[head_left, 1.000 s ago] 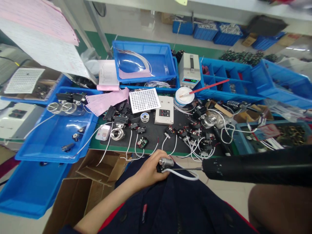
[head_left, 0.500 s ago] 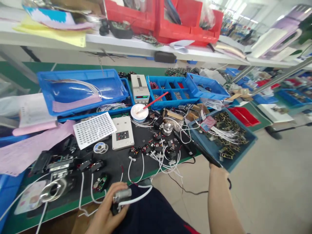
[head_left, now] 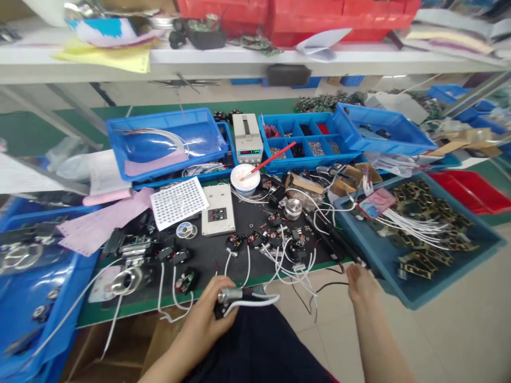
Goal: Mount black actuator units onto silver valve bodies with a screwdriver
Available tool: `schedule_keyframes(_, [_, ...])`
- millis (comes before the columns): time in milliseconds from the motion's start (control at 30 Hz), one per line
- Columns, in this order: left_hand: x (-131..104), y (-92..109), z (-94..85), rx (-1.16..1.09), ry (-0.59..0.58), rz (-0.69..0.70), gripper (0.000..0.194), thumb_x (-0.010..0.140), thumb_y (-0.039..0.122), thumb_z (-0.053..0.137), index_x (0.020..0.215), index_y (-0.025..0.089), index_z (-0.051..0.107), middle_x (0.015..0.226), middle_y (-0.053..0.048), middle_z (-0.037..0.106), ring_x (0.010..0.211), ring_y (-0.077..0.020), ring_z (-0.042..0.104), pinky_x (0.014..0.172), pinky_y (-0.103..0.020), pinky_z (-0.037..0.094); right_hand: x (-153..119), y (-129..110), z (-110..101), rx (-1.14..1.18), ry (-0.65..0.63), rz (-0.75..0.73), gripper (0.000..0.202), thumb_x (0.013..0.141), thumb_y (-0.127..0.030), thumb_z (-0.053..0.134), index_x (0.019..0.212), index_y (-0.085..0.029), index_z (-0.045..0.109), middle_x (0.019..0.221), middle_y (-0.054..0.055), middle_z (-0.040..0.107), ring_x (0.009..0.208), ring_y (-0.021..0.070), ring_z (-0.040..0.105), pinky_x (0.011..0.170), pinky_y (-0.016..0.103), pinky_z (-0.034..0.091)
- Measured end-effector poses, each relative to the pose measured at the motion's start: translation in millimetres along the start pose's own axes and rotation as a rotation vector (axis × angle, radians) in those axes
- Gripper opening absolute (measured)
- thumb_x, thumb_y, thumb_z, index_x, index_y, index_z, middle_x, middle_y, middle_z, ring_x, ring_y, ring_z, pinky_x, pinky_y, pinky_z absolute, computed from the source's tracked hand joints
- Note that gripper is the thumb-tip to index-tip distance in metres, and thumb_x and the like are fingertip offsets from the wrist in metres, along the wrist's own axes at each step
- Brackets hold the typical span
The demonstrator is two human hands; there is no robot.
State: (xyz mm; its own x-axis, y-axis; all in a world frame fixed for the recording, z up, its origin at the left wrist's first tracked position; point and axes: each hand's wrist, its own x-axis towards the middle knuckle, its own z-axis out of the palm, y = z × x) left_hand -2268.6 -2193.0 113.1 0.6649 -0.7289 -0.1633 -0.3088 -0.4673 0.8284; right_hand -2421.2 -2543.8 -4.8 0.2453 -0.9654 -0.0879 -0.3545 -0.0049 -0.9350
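My left hand (head_left: 211,307) is wrapped round a small metal cylinder (head_left: 230,294) with a black part and a white cable (head_left: 255,301) curving to the right. It is just in front of the bench's near edge. My right hand (head_left: 360,282) is at that edge, right by the end of a black, rod-like tool (head_left: 346,243). Its fingers are blurred, so I cannot tell whether they still grip the tool. A second dark tool (head_left: 325,242) lies alongside. Small black wired assemblies (head_left: 275,239) with white cables lie on the black mat left of the tools.
A grey-blue bin (head_left: 415,292) of brass-coloured parts stands at the right. Behind are a white tub (head_left: 244,189) with a red stick, a power supply (head_left: 248,143) and a blue divided tray (head_left: 311,164). A shelf (head_left: 223,66) crosses above. A solder spool (head_left: 186,230) lies left.
The view has swung left. My right hand has moved with the black tool towards the bench edge, where the tool now lies beside the other one. My left hand still holds the metal cylinder.
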Motion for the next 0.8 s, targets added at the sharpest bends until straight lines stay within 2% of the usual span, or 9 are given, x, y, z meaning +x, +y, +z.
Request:
schedule_keyframes(100, [8.8, 7.4, -7.4, 0.02, -0.014, -0.016, 0.025, 0.073, 0.012, 0.052, 0.096, 0.021, 0.051, 0.098, -0.005, 0.055, 0.098, -0.0193, 0.051, 0.088, -0.033, 0.042, -57.0, -53.8, 42.2, 0.022, -0.256, -0.029, 0.037, 0.073, -0.047, 0.06, 0.098, -0.019, 0.056, 0.091, 0.006, 0.061, 0.078, 0.02, 0.059, 0.062, 0.032, 0.051])
schedule_keyframes(133, [10.7, 7.9, -10.5, 0.041, -0.032, -0.014, 0.027, 0.07, 0.012, 0.053, 0.095, 0.021, 0.052, 0.099, -0.005, 0.055, 0.097, -0.0195, 0.051, 0.087, -0.033, 0.042, -78.2, -77.3, 58.8, 0.022, -0.476, -0.063, 0.034, 0.071, -0.043, 0.064, 0.096, -0.021, 0.058, 0.09, 0.005, 0.062, 0.079, 0.0203, 0.059, 0.066, 0.032, 0.051])
schedule_keyframes(200, [11.3, 5.8, -17.3, 0.102, -0.07, -0.012, 0.033, 0.067, 0.011, 0.056, 0.097, 0.022, 0.052, 0.102, -0.004, 0.054, 0.098, -0.0203, 0.05, 0.086, -0.033, 0.042, -118.1, -123.5, 90.0, -0.09, -1.187, -0.387, 0.025, 0.079, -0.034, 0.058, 0.1, -0.022, 0.058, 0.098, 0.005, 0.061, 0.086, 0.0189, 0.058, 0.078, 0.034, 0.048])
schedule_keyframes(267, [7.4, 0.8, -24.0, 0.162, -0.101, -0.02, 0.039, 0.065, 0.011, 0.057, 0.102, 0.023, 0.05, 0.107, -0.004, 0.053, 0.101, -0.0215, 0.048, 0.086, -0.035, 0.042, -149.9, -155.9, 113.6, -0.244, -1.419, -0.656, 0.023, 0.076, -0.028, 0.063, 0.097, -0.021, 0.056, 0.094, 0.004, 0.06, 0.086, 0.0193, 0.057, 0.076, 0.033, 0.048])
schedule_keyframes(333, [-0.1, -5.3, -29.7, 0.194, -0.119, -0.052, 0.043, 0.065, 0.013, 0.058, 0.105, 0.023, 0.047, 0.108, -0.004, 0.053, 0.102, -0.0224, 0.047, 0.087, -0.036, 0.043, -172.1, -166.7, 127.7, -0.392, -1.43, -0.848, 0.027, 0.074, -0.026, 0.066, 0.097, -0.019, 0.054, 0.091, 0.005, 0.059, 0.084, 0.0207, 0.058, 0.072, 0.033, 0.05])
schedule_keyframes(433, [-13.2, -16.2, -37.4, 0.191, -0.109, -0.112, 0.045, 0.066, 0.017, 0.059, 0.107, 0.019, 0.043, 0.105, -0.006, 0.054, 0.101, -0.0229, 0.049, 0.086, -0.037, 0.044, -189.7, -154.5, 134.4, -0.482, -1.325, -1.046, 0.033, 0.082, -0.027, 0.056, 0.113, -0.018, 0.049, 0.095, 0.008, 0.059, 0.086, 0.0226, 0.058, 0.074, 0.036, 0.05])
schedule_keyframes(533, [-20.3, -33.3, -48.5, 0.215, -0.121, -0.101, 0.054, 0.067, 0.021, 0.062, 0.114, 0.019, 0.037, 0.11, -0.006, 0.052, 0.104, -0.022, 0.049, 0.087, -0.035, 0.045, -189.0, -141.4, 131.7, -0.408, -1.252, -1.077, 0.031, 0.089, -0.028, 0.043, 0.119, -0.019, 0.045, 0.095, 0.009, 0.059, 0.087, 0.0219, 0.057, 0.076, 0.037, 0.049])
schedule_keyframes(667, [-1.7, -73.0, -67.3, 0.473, -0.17, 0.02, 0.057, 0.071, 0.025, 0.062, 0.119, 0.021, 0.033, 0.123, -0.008, 0.043, 0.112, -0.0213, 0.045, 0.083, -0.032, 0.048, -163.9, -143.0, 128.5, -0.411, -1.048, -0.674, 0.028, 0.084, -0.041, 0.05, 0.103, -0.021, 0.052, 0.086, 0.005, 0.06, 0.073, 0.0194, 0.06, 0.067, 0.032, 0.05])
schedule_keyframes(800, [48.2, -120.8, -70.7, 0.548, -0.272, 0.181, 0.039, 0.073, 0.015, 0.059, 0.11, 0.021, 0.046, 0.128, -0.008, 0.043, 0.118, -0.0215, 0.04, 0.083, -0.031, 0.047, -145.0, -144.0, 131.7, -0.376, -0.804, -0.309, 0.041, 0.069, -0.052, 0.061, 0.093, -0.021, 0.052, 0.082, 0.004, 0.061, 0.068, 0.0194, 0.06, 0.063, 0.031, 0.05])
